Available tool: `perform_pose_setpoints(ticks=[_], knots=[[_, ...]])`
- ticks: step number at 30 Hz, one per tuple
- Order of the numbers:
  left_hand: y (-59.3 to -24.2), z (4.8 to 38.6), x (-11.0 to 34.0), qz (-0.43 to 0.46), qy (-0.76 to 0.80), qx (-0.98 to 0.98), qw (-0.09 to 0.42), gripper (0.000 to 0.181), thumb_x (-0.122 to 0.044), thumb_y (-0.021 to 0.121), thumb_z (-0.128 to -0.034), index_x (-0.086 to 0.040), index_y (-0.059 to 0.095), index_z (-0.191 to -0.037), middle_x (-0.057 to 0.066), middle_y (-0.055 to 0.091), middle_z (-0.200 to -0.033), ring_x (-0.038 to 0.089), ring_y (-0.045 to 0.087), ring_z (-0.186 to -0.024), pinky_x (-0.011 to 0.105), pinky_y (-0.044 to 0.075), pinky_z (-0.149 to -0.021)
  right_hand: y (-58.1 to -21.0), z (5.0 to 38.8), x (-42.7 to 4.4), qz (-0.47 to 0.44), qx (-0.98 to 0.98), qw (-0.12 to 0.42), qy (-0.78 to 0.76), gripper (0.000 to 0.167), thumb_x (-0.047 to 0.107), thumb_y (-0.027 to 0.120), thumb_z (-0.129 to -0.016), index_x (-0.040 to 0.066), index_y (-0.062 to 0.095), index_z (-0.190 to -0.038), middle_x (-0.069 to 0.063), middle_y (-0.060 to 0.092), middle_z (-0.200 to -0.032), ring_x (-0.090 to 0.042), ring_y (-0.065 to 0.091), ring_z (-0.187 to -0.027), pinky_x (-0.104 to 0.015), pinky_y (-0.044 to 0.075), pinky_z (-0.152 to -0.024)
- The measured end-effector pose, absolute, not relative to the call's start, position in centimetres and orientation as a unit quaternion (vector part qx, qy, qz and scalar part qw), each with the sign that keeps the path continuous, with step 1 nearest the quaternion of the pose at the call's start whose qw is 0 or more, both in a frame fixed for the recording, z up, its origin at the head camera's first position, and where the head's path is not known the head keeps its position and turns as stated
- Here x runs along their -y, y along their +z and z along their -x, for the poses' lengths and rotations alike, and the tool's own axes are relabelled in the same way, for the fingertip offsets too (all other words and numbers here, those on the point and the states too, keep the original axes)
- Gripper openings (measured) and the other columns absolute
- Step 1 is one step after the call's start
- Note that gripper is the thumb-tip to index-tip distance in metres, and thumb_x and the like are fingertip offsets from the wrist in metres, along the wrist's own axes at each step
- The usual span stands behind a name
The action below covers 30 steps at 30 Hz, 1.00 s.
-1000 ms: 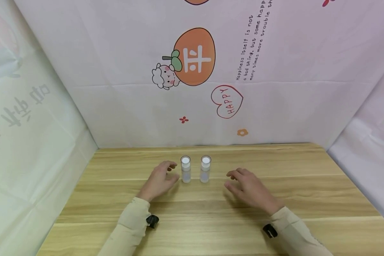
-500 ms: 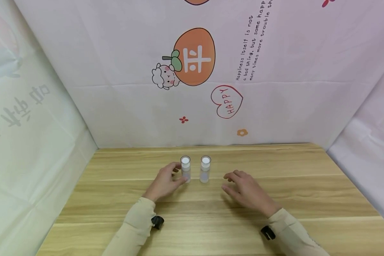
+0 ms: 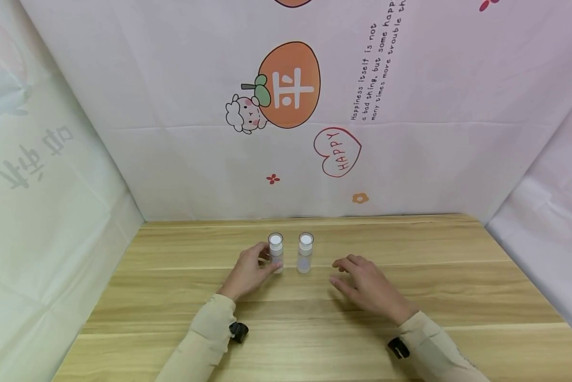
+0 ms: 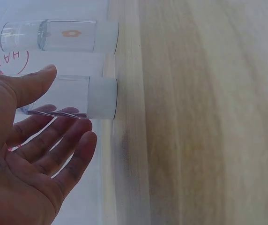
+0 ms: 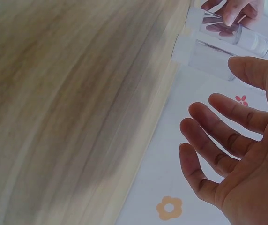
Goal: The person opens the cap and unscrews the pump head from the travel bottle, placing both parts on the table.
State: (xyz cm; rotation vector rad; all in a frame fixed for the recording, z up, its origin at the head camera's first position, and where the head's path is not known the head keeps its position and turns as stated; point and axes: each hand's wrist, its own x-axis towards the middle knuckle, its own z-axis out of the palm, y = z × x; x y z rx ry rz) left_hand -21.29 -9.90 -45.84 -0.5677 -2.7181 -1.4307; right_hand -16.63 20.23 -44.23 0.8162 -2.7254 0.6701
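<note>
Two clear cylindrical bottles with white bases stand upright side by side in the head view. My left hand (image 3: 249, 271) is at the left bottle (image 3: 276, 253), its thumb across the near side and its fingers curled round the far side. In the left wrist view the fingers (image 4: 73, 136) show beside and through the clear wall of this bottle (image 4: 73, 89). The right bottle (image 3: 304, 253) stands a small gap away, untouched. To its right my right hand (image 3: 369, 286) hovers with loosely bent fingers, holding nothing; the right wrist view shows the palm (image 5: 260, 164).
The bottles stand on a wood-grain table (image 3: 290, 339). A white printed cloth (image 3: 195, 170) rises behind the table's back edge, with more cloth at both sides. A black band piece (image 3: 239, 332) sits at the left wrist, another (image 3: 398, 348) at the right.
My left hand has moved right and its thumb and fingers have come round the left bottle. The right hand has shifted slightly left. Both bottles stand where they were.
</note>
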Motion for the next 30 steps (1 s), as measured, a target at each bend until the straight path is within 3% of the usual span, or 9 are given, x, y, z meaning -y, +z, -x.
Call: perform_pose_setpoints(ticks=[30], knots=[[-45.84, 21.55, 9.4, 0.151, -0.484, 0.862, -0.012, 0.037, -0.013, 0.075, -0.0931, 0.001, 0.058, -0.123, 0.011, 0.066, -0.113, 0.025, 0.064, -0.105, 0.039, 0.054, -0.09, -44.27, 16.71, -20.56, -0.27, 0.929, 0.105, 0.231, 0.028, 0.025, 0.072, -0.097, 0.004, 0.069, -0.115, -0.01, 0.069, -0.105, -0.025, 0.066, -0.095, -0.045, 0.053, -0.081]])
